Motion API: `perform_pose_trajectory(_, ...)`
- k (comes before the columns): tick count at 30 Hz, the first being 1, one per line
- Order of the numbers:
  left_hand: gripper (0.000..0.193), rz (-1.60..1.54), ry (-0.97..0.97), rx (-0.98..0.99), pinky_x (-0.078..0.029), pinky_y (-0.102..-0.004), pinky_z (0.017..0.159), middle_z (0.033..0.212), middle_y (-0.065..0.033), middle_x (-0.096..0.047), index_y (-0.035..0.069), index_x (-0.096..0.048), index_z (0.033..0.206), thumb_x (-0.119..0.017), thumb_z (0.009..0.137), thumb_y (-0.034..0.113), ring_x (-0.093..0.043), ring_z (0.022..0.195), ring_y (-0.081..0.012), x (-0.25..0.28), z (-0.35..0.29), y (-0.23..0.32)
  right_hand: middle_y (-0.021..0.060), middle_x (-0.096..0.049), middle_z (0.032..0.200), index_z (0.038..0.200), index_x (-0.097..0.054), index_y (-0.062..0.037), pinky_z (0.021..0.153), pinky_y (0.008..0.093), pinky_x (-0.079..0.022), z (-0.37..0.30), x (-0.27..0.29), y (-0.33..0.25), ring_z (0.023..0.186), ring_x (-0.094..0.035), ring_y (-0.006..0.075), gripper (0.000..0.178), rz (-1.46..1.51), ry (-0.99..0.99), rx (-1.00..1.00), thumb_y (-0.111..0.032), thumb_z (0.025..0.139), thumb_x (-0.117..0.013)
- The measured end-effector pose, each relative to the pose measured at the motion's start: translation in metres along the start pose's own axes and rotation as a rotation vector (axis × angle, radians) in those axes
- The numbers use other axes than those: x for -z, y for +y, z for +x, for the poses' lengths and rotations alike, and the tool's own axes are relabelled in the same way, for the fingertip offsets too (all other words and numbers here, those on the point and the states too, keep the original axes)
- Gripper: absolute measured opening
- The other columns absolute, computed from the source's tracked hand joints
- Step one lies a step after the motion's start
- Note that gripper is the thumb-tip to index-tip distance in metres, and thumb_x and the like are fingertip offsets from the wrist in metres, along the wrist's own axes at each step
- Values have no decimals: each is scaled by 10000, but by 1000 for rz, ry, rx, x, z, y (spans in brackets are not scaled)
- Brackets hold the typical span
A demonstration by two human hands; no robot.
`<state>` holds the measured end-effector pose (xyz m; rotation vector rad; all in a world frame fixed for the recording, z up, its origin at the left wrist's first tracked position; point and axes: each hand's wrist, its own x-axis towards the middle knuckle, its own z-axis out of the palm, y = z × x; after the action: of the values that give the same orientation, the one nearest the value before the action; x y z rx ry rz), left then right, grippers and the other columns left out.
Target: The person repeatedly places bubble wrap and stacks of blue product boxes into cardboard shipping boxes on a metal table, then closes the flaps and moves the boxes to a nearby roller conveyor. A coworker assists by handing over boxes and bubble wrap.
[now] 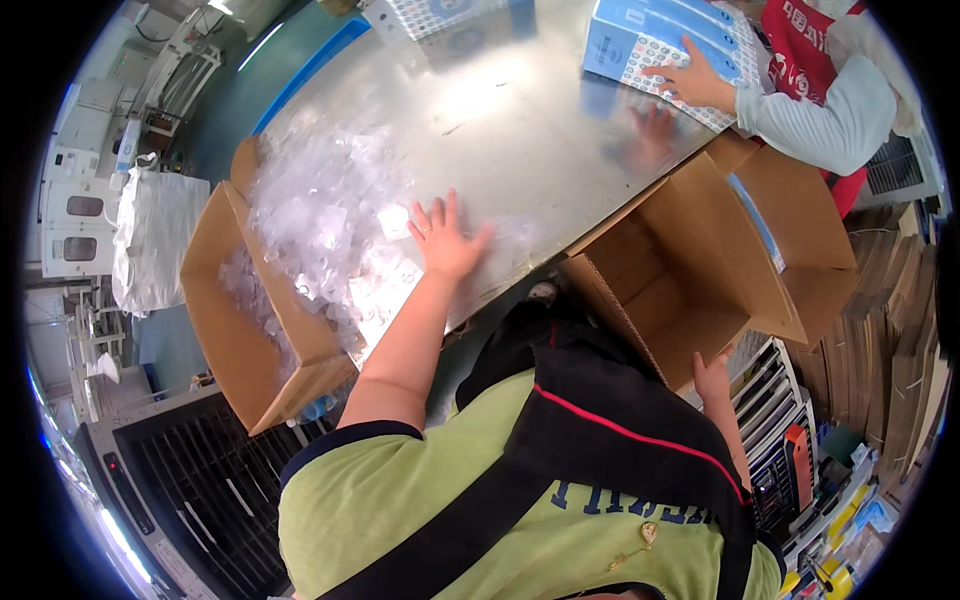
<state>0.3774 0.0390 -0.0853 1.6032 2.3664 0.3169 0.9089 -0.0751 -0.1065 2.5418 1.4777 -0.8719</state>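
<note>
My left hand point(448, 240) lies over the metal table point(470, 110) with its fingers spread, holding nothing. Close to its fingertips is a small whitish square piece point(394, 222), at the edge of a heap of clear plastic pieces point(320, 185). What these pieces are is too small and shiny to tell. Low on the right, my right hand point(712, 378) grips the near edge of an open cardboard box point(700, 225). The box is tilted against the table's edge, and its visible inside holds nothing. Part of the right hand's grip is hidden.
Another cardboard box point(215, 310) with clear pieces inside stands at the table's left end. Across the table, a co-worker's hand point(700, 82) rests on blue-and-white cartons point(635, 45). Flattened cardboard point(880, 330) is stacked at right. A black-grilled unit point(210, 490) stands lower left.
</note>
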Motion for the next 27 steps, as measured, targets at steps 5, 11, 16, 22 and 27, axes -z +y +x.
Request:
perform_pose_trajectory(5,948,-25,46,-98,-84,-584,1153,1528,-208,-266,168,-318,1497,-698,745,604,-120,1443,-442,-21,-24,29,333,-617,1121,1489,87,27,925,486,-466,8,-19,18,1076,-591,466,983,83,95,80,-408,889,-558)
perform_pose_trajectory(11,622,-111,185,-165,-246,-527,1096,1399,-138,-452,163,-548,1311,-719,778,434,-366,1321,-339,-53,-15,50,320,-619,1133,1491,56,33,926,472,-474,0,-4,2,1069,-608,437,982,29,16,-20,-407,881,-576)
perform_pose_trajectory(16,443,-126,342,-374,-421,-480,900,1167,-72,-620,155,-634,1155,-759,756,303,-550,1085,-283,-48,12,18,318,-632,1095,1492,67,22,908,485,-478,-3,-2,-3,1043,-614,447,990,44,11,-26,-404,871,-574)
perform_pose_trajectory(22,328,-1057,163,125,-481,-346,831,1064,-70,-648,51,-627,1119,-714,856,226,-591,939,-203,-7,36,33,329,-634,1069,1481,79,49,891,484,-492,-2,-5,2,1015,-620,460,992,69,18,-14,-394,871,-567)
perform_pose_trajectory(27,321,-1117,-236,-392,-477,-299,854,1067,-54,-651,26,-603,1160,-674,913,219,-578,949,-120,27,22,144,338,-637,1041,1481,72,60,880,492,-501,-7,-1,-2,984,-633,462,995,37,28,-31,-420,879,-558)
